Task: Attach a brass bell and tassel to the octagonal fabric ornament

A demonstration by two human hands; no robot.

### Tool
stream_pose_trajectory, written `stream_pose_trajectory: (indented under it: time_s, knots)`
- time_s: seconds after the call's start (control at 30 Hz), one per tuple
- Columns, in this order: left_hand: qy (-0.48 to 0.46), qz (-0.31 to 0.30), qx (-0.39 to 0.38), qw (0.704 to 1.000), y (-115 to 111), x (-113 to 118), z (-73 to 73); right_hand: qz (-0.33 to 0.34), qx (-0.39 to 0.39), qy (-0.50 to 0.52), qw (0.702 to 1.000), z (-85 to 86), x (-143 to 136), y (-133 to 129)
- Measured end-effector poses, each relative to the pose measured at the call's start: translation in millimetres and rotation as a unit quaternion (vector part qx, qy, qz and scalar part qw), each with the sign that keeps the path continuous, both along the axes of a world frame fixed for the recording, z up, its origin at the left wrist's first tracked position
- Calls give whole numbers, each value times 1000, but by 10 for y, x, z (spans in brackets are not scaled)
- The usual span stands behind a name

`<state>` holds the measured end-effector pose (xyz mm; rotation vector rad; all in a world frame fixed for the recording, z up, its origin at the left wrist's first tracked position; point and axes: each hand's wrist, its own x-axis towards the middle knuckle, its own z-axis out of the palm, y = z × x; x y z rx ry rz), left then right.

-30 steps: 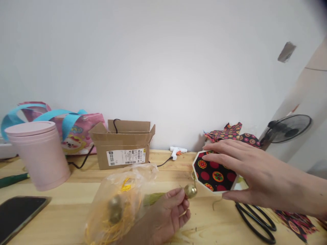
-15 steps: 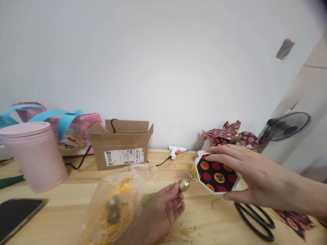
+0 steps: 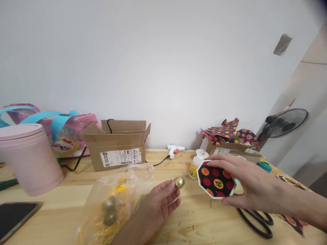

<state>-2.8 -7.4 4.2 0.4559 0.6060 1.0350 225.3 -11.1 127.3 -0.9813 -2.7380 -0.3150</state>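
Observation:
Between the thumb and fingers of my left hand (image 3: 163,204) is a small shiny gold bell (image 3: 179,182), held above the wooden table. My right hand (image 3: 245,180) grips an eight-sided panel (image 3: 217,180) by its edges; it has a white rim and dark fabric with red and orange round patterns. Bell and panel are apart, with the panel to the right. Behind the panel's left edge stands a white glue bottle (image 3: 196,163) with a yellow label. Beside my left forearm lies a clear plastic bag (image 3: 114,200) holding gold bells and yellow cords.
Black-handled scissors (image 3: 258,221) lie beneath my right hand, near fabric scraps (image 3: 293,221). A white glue gun (image 3: 175,149) rests by the wall. Further left are a cardboard box (image 3: 117,146), pink canister (image 3: 28,160) and phone (image 3: 17,217). A second box (image 3: 235,151) holds patterned fabric.
The panel has moved slightly down, uncovering the glue bottle and the box behind it. The bell has shifted slightly left and turned in my left fingers. The view has shifted a little right.

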Motion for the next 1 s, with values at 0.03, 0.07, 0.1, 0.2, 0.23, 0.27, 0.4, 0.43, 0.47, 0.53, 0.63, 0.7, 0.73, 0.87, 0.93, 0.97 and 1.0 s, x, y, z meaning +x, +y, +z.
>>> stream_pose_trajectory:
  time_s: [0.03,0.07,0.1,0.2,0.23,0.27,0.4,0.43,0.47,0.53,0.63,0.7,0.73,0.87,0.93,0.97,1.0]
  knots:
    - [21,-3,19,1000,14,-7,-2,-3,-12,3,1000,-51,19,1]
    - [52,-5,46,998,28,-16,-2,-7,-27,5,1000,-108,39,3]
    - [97,-4,78,992,42,-24,1,-12,-45,7,999,-170,58,7]
    - [288,31,189,939,55,-43,39,-33,-106,25,994,-366,106,31]
    - [352,48,223,908,46,-44,61,-40,-128,35,990,-426,117,40]
    - [405,63,254,876,32,-42,85,-46,-149,46,987,-480,125,49]
    - [496,82,324,801,-12,-4,148,-68,-216,97,969,-633,137,72]
    - [490,79,323,806,-8,9,153,-71,-229,107,965,-662,139,76]
    - [477,72,316,817,1,21,156,-73,-237,115,962,-692,140,80]
    - [450,53,289,844,29,40,177,-74,-250,126,957,-753,147,91]
    - [469,17,279,838,53,68,278,-70,-262,138,952,-837,176,122]
    - [515,-8,293,806,49,104,371,-64,-266,145,951,-874,216,155]
    - [535,-22,300,789,48,130,410,-63,-268,146,950,-885,241,174]
    - [575,-63,321,749,85,258,433,-77,-298,152,939,-890,300,248]
    - [581,-73,322,744,125,308,383,-71,-308,182,931,-885,244,269]
    - [583,-76,319,743,143,325,359,-62,-304,203,929,-885,188,276]
    - [584,-79,316,744,157,337,341,-49,-294,224,928,-888,116,281]
